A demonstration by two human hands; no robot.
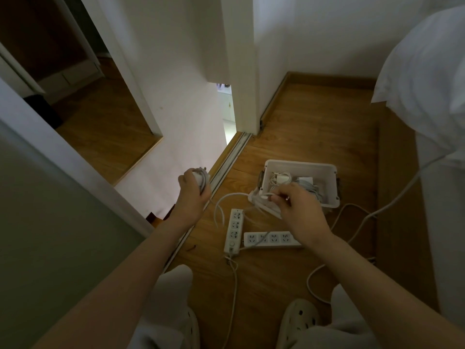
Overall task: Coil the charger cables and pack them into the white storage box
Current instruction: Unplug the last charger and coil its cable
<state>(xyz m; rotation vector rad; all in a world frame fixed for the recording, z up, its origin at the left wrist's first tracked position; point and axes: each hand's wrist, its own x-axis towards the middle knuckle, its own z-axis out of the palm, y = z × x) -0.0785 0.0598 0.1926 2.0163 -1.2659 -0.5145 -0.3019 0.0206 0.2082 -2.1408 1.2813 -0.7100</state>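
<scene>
My left hand grips a coiled bundle of white charger cable, held up left of the box. A loose length of that white cable runs across to my right hand, which pinches it near the box's front left corner. The white storage box stands open on the wooden floor with several coiled cables and a white charger plug inside. A white lid-like piece leans against the box's front left side.
Two white power strips lie on the floor in front of the box, their cords trailing toward my feet in pale clogs. A sliding-door track runs at left. White bedding hangs at right.
</scene>
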